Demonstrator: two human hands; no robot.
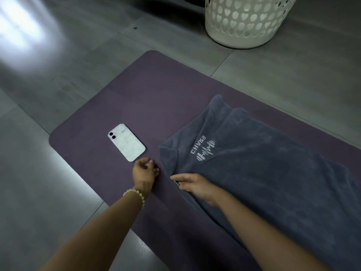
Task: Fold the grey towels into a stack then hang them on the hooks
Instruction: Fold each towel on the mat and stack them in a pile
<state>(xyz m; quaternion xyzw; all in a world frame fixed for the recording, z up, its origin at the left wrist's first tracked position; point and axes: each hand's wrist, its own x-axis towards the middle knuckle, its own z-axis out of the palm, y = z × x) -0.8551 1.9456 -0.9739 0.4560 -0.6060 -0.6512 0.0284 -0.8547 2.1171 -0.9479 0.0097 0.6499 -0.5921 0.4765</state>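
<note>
Grey towel (263, 173) lies spread on purple mat (136, 98), prob. for flat folding. Right hand (192, 184) rests on its near edge, grip open, fingers straight. Left hand (145, 171) sits just beside the edge, loosely curled, holding nothing. Phone (126, 141) lies on mat, clear of towel.
</note>
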